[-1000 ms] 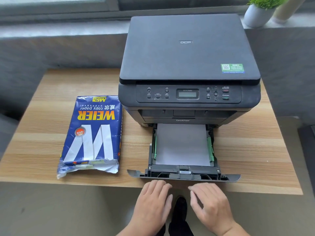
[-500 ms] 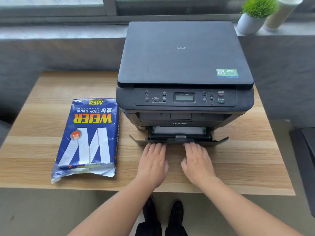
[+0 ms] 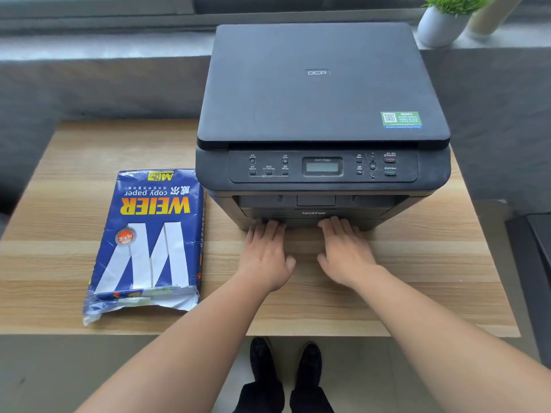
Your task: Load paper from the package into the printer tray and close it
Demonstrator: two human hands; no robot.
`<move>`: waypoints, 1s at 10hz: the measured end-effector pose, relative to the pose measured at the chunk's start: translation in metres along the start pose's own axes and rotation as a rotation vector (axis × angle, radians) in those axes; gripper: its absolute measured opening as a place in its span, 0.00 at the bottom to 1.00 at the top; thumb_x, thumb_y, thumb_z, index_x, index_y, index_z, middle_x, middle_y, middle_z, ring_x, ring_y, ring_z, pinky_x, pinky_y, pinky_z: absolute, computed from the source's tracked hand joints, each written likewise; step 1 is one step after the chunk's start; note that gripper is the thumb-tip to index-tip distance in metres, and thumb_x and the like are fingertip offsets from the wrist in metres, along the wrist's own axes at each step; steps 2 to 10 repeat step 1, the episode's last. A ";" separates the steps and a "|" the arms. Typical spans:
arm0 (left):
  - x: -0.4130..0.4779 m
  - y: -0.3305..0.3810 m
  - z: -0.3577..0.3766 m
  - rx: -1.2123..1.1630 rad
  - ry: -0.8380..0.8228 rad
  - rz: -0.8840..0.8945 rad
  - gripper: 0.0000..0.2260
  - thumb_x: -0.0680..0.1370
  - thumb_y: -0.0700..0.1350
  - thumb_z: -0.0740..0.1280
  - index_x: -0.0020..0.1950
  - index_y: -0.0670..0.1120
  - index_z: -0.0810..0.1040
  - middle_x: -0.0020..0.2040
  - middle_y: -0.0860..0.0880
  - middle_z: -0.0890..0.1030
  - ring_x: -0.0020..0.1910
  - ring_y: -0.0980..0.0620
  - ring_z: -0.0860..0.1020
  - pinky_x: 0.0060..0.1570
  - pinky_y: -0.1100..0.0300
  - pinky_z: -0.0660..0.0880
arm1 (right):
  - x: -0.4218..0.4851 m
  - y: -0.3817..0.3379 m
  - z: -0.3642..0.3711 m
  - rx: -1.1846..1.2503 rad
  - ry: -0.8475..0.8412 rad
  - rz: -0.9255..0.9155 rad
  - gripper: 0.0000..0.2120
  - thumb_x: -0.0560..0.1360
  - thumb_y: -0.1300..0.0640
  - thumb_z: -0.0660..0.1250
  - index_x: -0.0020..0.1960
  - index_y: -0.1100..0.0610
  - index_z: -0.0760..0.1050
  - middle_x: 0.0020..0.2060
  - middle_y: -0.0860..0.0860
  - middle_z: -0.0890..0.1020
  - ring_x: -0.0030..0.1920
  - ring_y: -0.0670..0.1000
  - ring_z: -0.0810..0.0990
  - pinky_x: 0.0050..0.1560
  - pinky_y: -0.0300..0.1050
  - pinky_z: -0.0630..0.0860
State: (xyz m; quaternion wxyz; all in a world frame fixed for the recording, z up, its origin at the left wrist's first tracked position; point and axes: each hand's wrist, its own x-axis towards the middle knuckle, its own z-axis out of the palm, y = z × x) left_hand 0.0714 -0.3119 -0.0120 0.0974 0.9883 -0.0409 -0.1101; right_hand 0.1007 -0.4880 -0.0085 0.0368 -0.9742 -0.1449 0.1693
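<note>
A dark grey printer stands at the back middle of the wooden table. Its paper tray front sits flush in the printer's base, and the paper inside is hidden. My left hand and my right hand lie flat, palms down, with the fingertips against the tray front; both hold nothing. The blue paper package lies flat to the left of the printer, its torn open end toward me.
A small white pot with a green plant stands on the sill behind the printer at the right. A dark object stands past the table's right edge. My shoes show below the table's near edge.
The tray, pulled out with white paper showing, has slid fully into the printer. Both hands moved forward with it, from the table's near edge to the printer's base.
</note>
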 end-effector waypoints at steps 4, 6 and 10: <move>-0.015 0.005 0.000 0.039 0.008 0.003 0.26 0.73 0.53 0.62 0.68 0.42 0.67 0.64 0.42 0.73 0.64 0.40 0.68 0.71 0.46 0.58 | -0.008 0.003 -0.007 0.266 -0.064 0.054 0.24 0.76 0.52 0.66 0.71 0.54 0.71 0.68 0.54 0.76 0.68 0.57 0.73 0.69 0.53 0.70; -0.015 0.005 0.000 0.039 0.008 0.003 0.26 0.73 0.53 0.62 0.68 0.42 0.67 0.64 0.42 0.73 0.64 0.40 0.68 0.71 0.46 0.58 | -0.008 0.003 -0.007 0.266 -0.064 0.054 0.24 0.76 0.52 0.66 0.71 0.54 0.71 0.68 0.54 0.76 0.68 0.57 0.73 0.69 0.53 0.70; -0.015 0.005 0.000 0.039 0.008 0.003 0.26 0.73 0.53 0.62 0.68 0.42 0.67 0.64 0.42 0.73 0.64 0.40 0.68 0.71 0.46 0.58 | -0.008 0.003 -0.007 0.266 -0.064 0.054 0.24 0.76 0.52 0.66 0.71 0.54 0.71 0.68 0.54 0.76 0.68 0.57 0.73 0.69 0.53 0.70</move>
